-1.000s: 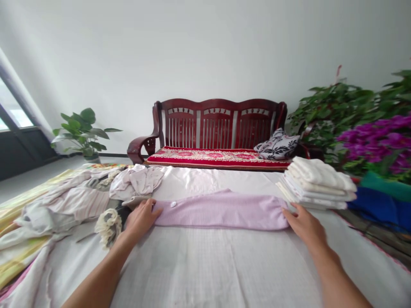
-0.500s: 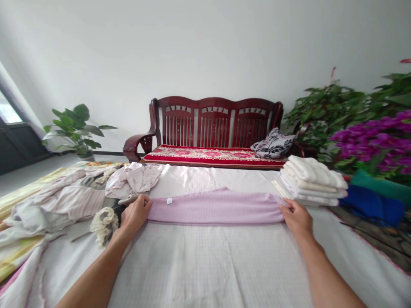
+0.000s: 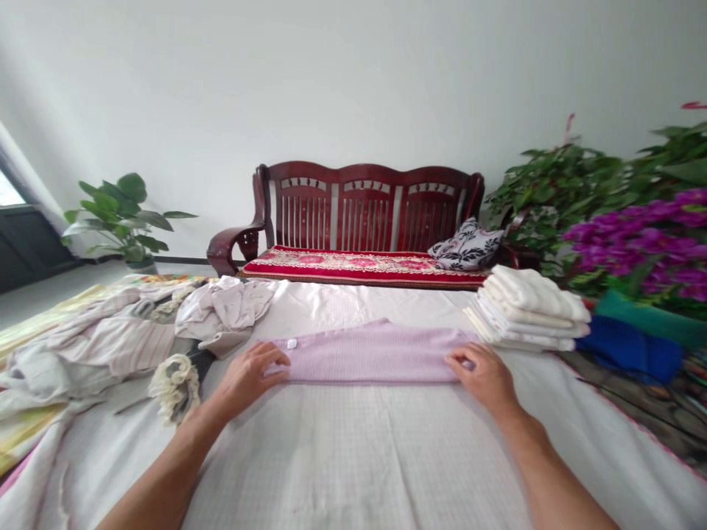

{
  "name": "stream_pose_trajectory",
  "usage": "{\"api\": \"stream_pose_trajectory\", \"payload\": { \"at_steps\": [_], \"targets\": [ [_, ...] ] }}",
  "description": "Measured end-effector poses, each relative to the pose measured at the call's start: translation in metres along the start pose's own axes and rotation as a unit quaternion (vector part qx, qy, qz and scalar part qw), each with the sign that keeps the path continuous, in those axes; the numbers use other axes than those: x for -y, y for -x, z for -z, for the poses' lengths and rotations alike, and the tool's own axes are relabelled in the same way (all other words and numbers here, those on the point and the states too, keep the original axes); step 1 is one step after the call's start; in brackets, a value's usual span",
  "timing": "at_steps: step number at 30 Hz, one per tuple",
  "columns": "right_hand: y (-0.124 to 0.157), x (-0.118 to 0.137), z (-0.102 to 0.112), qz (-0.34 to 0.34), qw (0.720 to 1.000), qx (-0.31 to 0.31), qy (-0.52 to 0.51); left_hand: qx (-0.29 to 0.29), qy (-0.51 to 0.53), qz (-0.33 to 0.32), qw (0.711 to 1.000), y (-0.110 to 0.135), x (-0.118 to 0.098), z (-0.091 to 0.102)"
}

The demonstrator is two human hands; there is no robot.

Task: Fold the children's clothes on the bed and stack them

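A lilac ribbed garment [image 3: 364, 357], folded into a long flat strip with a small white label at its left, lies across the white cloth in front of me. My left hand [image 3: 251, 375] rests over its left end, fingers bent and the thumb a little apart from them. At the right end, my right hand [image 3: 486, 375] has thumb and fingertips pinched together at the cloth. Both hands partly hide the garment's ends. Just beyond my right hand stands a stack of folded white cloths [image 3: 530, 309].
Left of my left hand lies a heap of loose clothes [image 3: 127, 331], with a cream ruffled piece [image 3: 174, 386] nearest me. Behind the cloth-covered surface [image 3: 353, 456] is a dark red wooden bench [image 3: 367, 210]. Purple flowers [image 3: 646, 239] and leafy plants stand at the right.
Both hands have moved inward along the lilac garment from its end edges. My left hand has loosened its hold there. The garment itself lies nearly as before, and the view has shifted slightly.
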State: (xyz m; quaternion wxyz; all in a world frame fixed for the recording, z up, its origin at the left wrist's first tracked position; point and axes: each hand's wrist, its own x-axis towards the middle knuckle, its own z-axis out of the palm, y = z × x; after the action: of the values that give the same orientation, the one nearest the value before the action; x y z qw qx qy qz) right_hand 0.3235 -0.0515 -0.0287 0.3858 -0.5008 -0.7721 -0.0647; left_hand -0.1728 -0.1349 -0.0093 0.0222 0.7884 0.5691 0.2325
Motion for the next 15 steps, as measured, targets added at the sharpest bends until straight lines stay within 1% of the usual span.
{"api": "stream_pose_trajectory", "payload": {
  "at_steps": [1, 3, 5, 10, 15],
  "targets": [
    [0.001, 0.007, -0.002, 0.012, 0.999, 0.04, -0.031, 0.018, 0.004, -0.022, 1.0, 0.0, -0.002, -0.001],
    [0.003, 0.018, -0.006, 0.023, 0.99, 0.11, -0.079, 0.037, 0.002, -0.042, 0.998, 0.0, -0.005, -0.002],
    [0.003, 0.023, -0.009, 0.026, 0.982, 0.153, -0.103, 0.046, -0.002, -0.043, 0.998, 0.001, -0.006, -0.003],
    [0.002, 0.026, -0.011, 0.033, 0.97, 0.208, -0.119, 0.053, 0.008, -0.03, 0.998, 0.001, -0.006, -0.006],
    [0.001, 0.025, -0.013, 0.017, 0.969, 0.21, -0.125, 0.048, 0.022, -0.02, 0.998, 0.001, -0.009, -0.008]
  ]
}}
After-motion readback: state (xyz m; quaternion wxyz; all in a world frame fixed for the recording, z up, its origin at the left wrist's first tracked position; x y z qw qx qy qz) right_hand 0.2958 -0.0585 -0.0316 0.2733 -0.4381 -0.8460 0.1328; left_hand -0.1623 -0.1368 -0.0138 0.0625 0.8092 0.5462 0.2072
